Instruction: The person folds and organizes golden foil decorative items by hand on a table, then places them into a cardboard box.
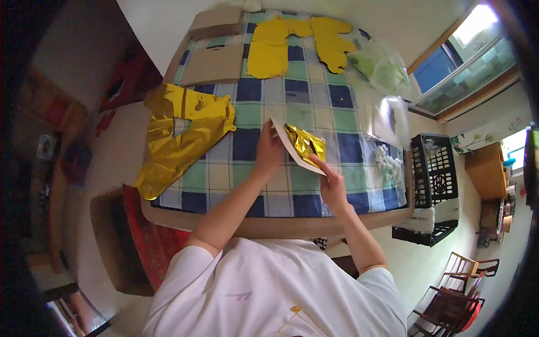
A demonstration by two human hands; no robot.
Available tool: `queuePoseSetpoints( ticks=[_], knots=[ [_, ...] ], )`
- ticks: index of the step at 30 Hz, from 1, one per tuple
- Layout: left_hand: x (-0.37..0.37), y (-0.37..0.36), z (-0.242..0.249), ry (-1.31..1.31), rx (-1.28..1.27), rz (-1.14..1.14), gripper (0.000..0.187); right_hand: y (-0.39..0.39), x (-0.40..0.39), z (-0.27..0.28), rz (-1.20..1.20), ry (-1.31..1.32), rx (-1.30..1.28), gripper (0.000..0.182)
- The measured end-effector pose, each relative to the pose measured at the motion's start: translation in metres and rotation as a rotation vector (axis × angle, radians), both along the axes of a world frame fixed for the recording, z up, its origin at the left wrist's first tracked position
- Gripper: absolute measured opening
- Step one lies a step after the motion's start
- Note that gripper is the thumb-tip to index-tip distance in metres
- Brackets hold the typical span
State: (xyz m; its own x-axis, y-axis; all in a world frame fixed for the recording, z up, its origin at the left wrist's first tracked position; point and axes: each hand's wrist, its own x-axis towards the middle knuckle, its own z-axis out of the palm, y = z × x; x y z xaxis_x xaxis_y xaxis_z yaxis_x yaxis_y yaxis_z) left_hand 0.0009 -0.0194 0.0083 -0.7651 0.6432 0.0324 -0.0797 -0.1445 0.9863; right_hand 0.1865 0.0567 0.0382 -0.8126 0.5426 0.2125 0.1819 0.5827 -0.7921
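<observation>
My left hand (270, 150) grips the upper left edge of a thin white card (287, 145), tilted above the checked cloth. A folded gold foil balloon (306, 141) lies against the card's right face. My right hand (332, 185) closes on the card's lower right end, with its fingers also at the foil. To the left, a flattened shiny gold foil balloon (188, 135) with an opening in its shape hangs partly over the table edge. Flat yellow foil balloons (269, 48) lie at the far side.
The checked cloth (247, 145) covers the table. Cardboard pieces (212, 64) lie at the far left. Clear plastic bags (382, 70) and small white items (387, 160) are at the right. Black crates (435, 171) stand beside the table, with wooden chairs (452, 306) farther right.
</observation>
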Motion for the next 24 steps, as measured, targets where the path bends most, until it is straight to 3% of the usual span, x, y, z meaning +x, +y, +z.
queuePoseSetpoints(
  ticks=[2,5,8,14,20,24],
  knots=[
    [-0.01,0.001,-0.011,-0.118,-0.025,-0.113,0.058,-0.001,0.0,0.001,-0.011,-0.003,-0.019,0.059],
    [0.008,-0.002,0.005,-0.24,0.069,-0.085,0.055,0.007,0.002,-0.011,-0.116,-0.115,-0.147,0.043],
    [0.016,-0.005,0.026,-0.217,0.1,-0.032,0.058,0.014,0.001,-0.018,-0.072,0.082,-0.157,0.03],
    [0.002,-0.001,0.007,-0.068,-0.112,-0.023,0.062,0.016,0.001,-0.011,-0.091,-0.045,-0.173,0.028],
    [0.017,0.005,0.003,0.056,-0.051,-0.152,0.084,0.039,0.006,-0.04,-0.015,0.071,-0.475,0.025],
    [0.026,0.009,0.002,0.045,-0.051,-0.113,0.094,0.026,-0.001,-0.017,-0.056,0.063,-0.509,0.024]
  ],
)
